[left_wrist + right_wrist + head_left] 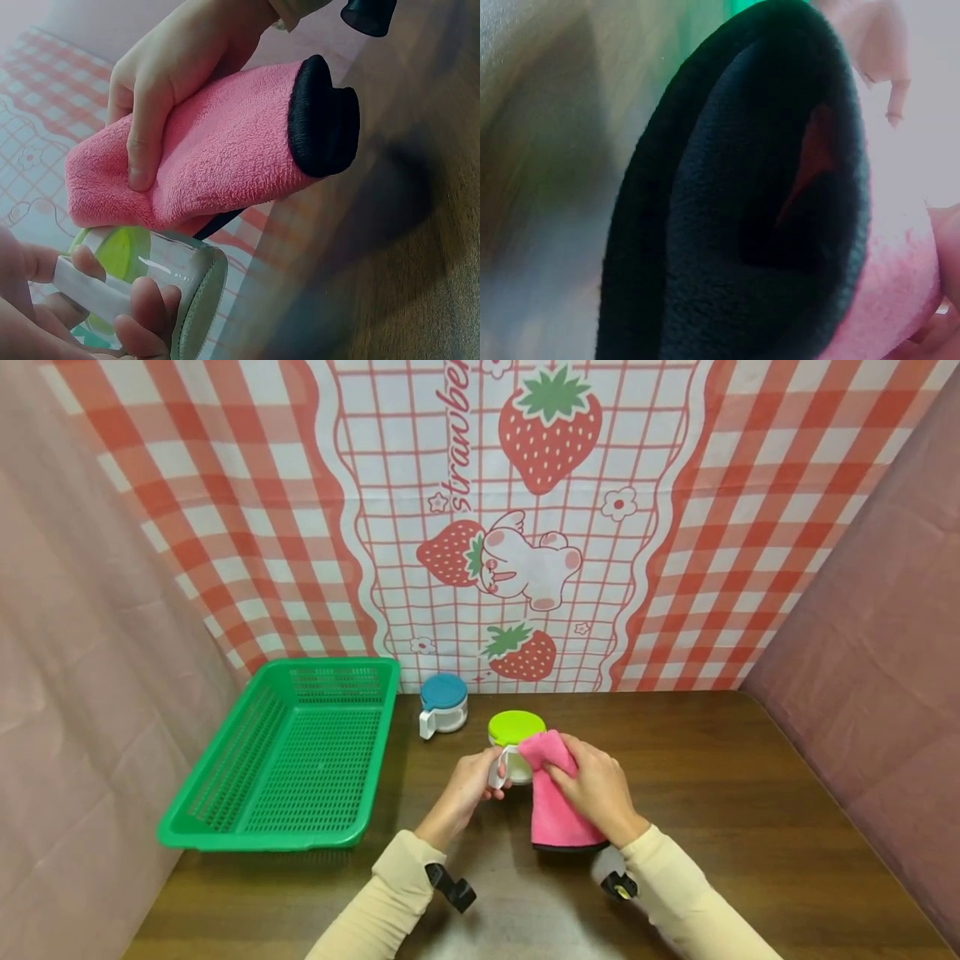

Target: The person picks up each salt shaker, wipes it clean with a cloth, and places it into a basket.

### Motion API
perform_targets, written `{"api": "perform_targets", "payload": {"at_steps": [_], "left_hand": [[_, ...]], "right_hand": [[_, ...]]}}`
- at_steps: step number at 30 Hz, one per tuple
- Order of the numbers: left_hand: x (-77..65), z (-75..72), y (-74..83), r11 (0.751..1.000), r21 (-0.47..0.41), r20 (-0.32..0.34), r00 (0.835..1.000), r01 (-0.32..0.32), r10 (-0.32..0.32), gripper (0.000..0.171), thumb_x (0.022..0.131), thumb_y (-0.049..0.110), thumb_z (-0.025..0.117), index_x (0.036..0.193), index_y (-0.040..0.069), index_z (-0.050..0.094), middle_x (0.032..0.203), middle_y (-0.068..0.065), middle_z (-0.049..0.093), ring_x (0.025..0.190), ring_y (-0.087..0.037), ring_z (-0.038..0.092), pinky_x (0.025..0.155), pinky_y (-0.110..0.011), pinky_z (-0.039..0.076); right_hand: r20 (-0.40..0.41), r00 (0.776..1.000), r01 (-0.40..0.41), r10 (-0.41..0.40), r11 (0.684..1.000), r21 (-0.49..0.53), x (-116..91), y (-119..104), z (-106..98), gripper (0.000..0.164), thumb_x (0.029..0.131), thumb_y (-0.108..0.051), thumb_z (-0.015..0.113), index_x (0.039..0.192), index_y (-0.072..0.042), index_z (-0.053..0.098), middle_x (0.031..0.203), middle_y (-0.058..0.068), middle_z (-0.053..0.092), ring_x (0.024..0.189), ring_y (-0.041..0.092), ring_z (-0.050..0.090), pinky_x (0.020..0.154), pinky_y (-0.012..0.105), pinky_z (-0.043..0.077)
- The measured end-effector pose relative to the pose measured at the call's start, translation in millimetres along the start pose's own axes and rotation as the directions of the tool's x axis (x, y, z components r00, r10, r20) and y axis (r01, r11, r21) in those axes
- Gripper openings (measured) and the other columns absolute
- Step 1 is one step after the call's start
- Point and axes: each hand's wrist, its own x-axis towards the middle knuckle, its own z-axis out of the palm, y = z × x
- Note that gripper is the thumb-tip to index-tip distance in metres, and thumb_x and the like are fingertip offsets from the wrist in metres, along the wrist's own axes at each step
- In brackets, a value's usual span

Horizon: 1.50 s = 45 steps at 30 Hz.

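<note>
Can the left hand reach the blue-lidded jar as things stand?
Probably not: the left hand holds the handle of the green-lidded jar, though the way to the blue-lidded jar looks free.

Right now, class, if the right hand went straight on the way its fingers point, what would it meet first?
Beyond the pink cloth it grips, the right hand would probably meet the green-lidded jar first; the cloth appears to lie against it, though exact depth is hard to judge.
</note>
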Motion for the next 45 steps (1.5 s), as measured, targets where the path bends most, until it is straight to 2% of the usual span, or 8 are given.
{"api": "perform_targets", "payload": {"at_steps": [14,17,21,25,28,33,41,45], "left_hand": [[1.3,3.3,1.6,0.998,0.043,-0.031,0.999,-0.041,0.042,0.037,0.089,0.031,0.04,0.065,0.006,0.052,0.059,-0.004,0.057,0.042,-0.008,0.048,0.043,-0.018,0.034],[-4.8,5.1,10.6,0.997,0.065,-0.045,0.998,-0.047,0.05,0.037,0.09,0.027,0.04,0.066,0.003,0.052,0.059,-0.005,0.056,0.043,-0.009,0.048,0.044,-0.018,0.034],[-19.9,7.4,27.2,0.996,0.072,-0.063,0.996,-0.054,0.059,0.036,0.09,0.024,0.038,0.066,0.0,0.051,0.06,-0.011,0.058,0.043,-0.009,0.047,0.044,-0.017,0.033],[-8.3,5.0,15.8,0.997,0.057,-0.061,0.996,-0.057,0.06,0.038,0.09,0.029,0.039,0.063,0.004,0.051,0.061,-0.013,0.061,0.043,-0.009,0.048,0.043,-0.018,0.035],[4.2,2.7,4.1,0.998,0.051,-0.054,0.997,-0.048,0.051,0.038,0.089,0.033,0.04,0.062,0.009,0.051,0.059,-0.008,0.06,0.043,-0.009,0.049,0.043,-0.019,0.036],[4.9,1.5,4.8,0.998,0.041,-0.055,0.998,-0.038,0.04,0.037,0.089,0.033,0.041,0.062,0.009,0.05,0.058,-0.005,0.057,0.042,-0.008,0.049,0.044,-0.018,0.035],[3.2,-0.4,9.3,0.999,0.002,-0.055,0.997,-0.046,0.046,0.037,0.088,0.033,0.042,0.063,0.007,0.05,0.061,-0.009,0.058,0.043,-0.008,0.049,0.044,-0.018,0.035],[2.7,-0.9,8.3,0.999,-0.015,-0.06,0.997,-0.042,0.041,0.037,0.088,0.033,0.041,0.065,0.006,0.05,0.062,-0.009,0.058,0.043,-0.008,0.049,0.044,-0.018,0.035]], "right_hand": [[-0.066,0.998,0.011,-0.014,0.999,-0.05,-4,-8,7,0.039,0.07,-0.024,0.073,0.101,-0.004,0.062,0.085,0.013,0.068,0.072,0.03,0.064,0.063,0.045,0.048],[-0.079,0.997,0.019,-0.023,0.998,-0.061,-5,-10,8,0.032,0.07,-0.023,0.073,0.093,-0.005,0.061,0.076,0.011,0.065,0.065,0.03,0.062,0.057,0.044,0.046],[-0.07,0.997,0.031,-0.037,0.997,-0.077,-7,-12,10,0.027,0.07,-0.023,0.072,0.088,-0.009,0.059,0.068,0.006,0.06,0.06,0.029,0.059,0.053,0.043,0.045],[-0.048,0.998,0.039,-0.043,0.995,-0.094,-11,-11,14,0.034,0.069,-0.023,0.073,0.096,-0.01,0.059,0.07,0.005,0.062,0.06,0.027,0.06,0.052,0.042,0.046],[-0.033,0.999,0.037,-0.041,0.994,-0.103,-15,-9,16,0.034,0.069,-0.023,0.074,0.096,-0.01,0.059,0.07,0.005,0.061,0.058,0.026,0.059,0.051,0.04,0.046],[-0.007,1.0,0.029,-0.03,0.993,-0.113,-18,-7,18,0.026,0.069,-0.022,0.073,0.089,-0.014,0.057,0.066,0.002,0.058,0.055,0.024,0.057,0.048,0.038,0.043],[0.041,0.999,0.029,-0.024,0.992,-0.126,-19,-5,17,0.027,0.069,-0.021,0.072,0.093,-0.014,0.059,0.066,0.002,0.059,0.057,0.024,0.058,0.05,0.038,0.044],[0.035,0.999,0.033,-0.029,0.992,-0.118,-19,-4,14,0.03,0.07,-0.022,0.073,0.095,-0.013,0.061,0.068,0.003,0.061,0.058,0.024,0.059,0.051,0.039,0.045]]}}
